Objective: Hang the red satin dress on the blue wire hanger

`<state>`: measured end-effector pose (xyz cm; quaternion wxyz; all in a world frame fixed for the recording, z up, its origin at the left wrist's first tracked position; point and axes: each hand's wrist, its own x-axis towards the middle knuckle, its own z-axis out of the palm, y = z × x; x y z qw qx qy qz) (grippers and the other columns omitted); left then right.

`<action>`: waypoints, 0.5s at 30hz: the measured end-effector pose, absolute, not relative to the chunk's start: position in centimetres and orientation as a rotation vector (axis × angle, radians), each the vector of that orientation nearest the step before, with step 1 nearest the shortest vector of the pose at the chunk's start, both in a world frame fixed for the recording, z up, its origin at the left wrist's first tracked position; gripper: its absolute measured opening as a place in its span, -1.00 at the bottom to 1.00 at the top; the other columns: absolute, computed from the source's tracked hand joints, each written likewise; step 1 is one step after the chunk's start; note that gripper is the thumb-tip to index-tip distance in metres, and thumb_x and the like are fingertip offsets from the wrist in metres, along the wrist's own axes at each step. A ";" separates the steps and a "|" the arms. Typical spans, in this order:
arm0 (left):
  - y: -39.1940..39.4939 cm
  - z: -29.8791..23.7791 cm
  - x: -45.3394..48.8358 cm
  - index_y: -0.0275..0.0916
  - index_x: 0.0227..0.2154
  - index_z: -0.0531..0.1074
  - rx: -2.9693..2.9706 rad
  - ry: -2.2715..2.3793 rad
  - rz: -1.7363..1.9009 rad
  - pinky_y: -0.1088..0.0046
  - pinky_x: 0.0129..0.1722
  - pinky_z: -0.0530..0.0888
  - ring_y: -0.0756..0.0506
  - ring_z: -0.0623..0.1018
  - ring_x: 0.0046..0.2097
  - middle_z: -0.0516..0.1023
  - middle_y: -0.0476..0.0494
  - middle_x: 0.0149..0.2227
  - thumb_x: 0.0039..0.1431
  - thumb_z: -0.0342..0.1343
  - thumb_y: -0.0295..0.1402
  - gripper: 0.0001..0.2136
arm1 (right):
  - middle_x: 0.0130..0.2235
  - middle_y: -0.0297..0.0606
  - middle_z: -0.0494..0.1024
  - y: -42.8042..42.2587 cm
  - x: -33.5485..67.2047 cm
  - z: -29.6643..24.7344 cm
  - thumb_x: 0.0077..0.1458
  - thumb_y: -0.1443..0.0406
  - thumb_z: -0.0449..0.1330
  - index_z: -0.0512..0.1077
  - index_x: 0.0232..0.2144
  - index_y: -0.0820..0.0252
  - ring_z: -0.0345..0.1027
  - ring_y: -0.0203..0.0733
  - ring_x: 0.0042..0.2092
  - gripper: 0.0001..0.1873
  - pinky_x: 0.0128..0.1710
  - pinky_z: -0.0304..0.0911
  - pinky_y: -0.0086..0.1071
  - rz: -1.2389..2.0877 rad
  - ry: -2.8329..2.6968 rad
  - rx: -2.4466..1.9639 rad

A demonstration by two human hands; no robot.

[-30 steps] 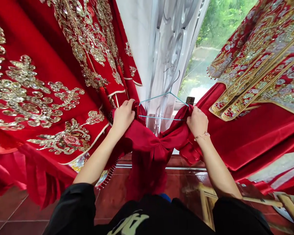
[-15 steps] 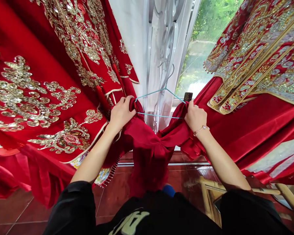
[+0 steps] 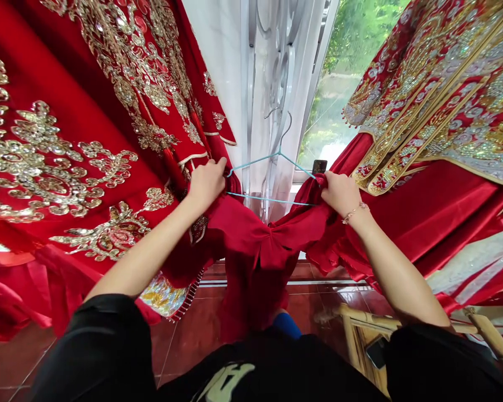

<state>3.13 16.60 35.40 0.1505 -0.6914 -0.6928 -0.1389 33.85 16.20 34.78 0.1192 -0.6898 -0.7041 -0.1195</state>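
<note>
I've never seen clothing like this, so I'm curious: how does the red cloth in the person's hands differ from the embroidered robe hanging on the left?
The plain red satin cloth shows no embroidery, while the embroidered red robe is covered in gold sequin patterns. The cloth is bunched and gathered between the left hand and right hand, while the robe hangs spread out in broad folds. Both are a deep red.

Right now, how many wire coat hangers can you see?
1: a light-blue wire hanger before the sheer curtain, between the left hand and right hand. Others may hide inside the red garments.
</note>
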 end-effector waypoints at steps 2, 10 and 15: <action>17.1 37.0 0.9 -0.34 -0.04 0.44 -2.038 -1.955 -0.445 0.14 -0.02 0.50 -0.35 0.59 0.00 0.59 -0.33 -0.13 0.16 0.00 -0.52 -0.69 | -0.31 -0.08 0.56 17.2 35.8 35.5 0.08 0.49 0.07 0.50 -0.27 0.28 0.39 -0.10 -0.24 -0.77 -0.21 0.20 -0.28 -0.184 -2.104 -1.910; 15.9 32.1 -5.9 -0.28 -0.21 0.42 -2.304 -2.174 -0.995 0.29 0.13 0.44 -0.05 0.54 -0.05 0.60 -0.08 -0.08 0.08 -0.05 -0.55 -0.76 | -0.60 -0.44 0.24 18.2 39.2 30.0 -0.19 0.48 0.05 0.30 -0.52 0.12 0.00 -0.35 -0.60 -0.84 -0.55 -0.03 -0.38 0.993 -1.221 -1.502; 11.6 19.6 -5.4 -0.15 -0.40 0.46 -2.302 -2.318 -1.008 0.27 0.16 0.43 -0.09 0.56 -0.02 0.64 -0.07 -0.19 0.02 -0.13 -0.58 -0.71 | -0.62 -0.53 0.07 14.3 37.3 22.0 -0.26 0.32 0.08 0.12 -0.55 0.03 -0.10 -0.36 -0.60 -0.84 -0.59 -0.07 -0.40 1.053 -1.012 -1.393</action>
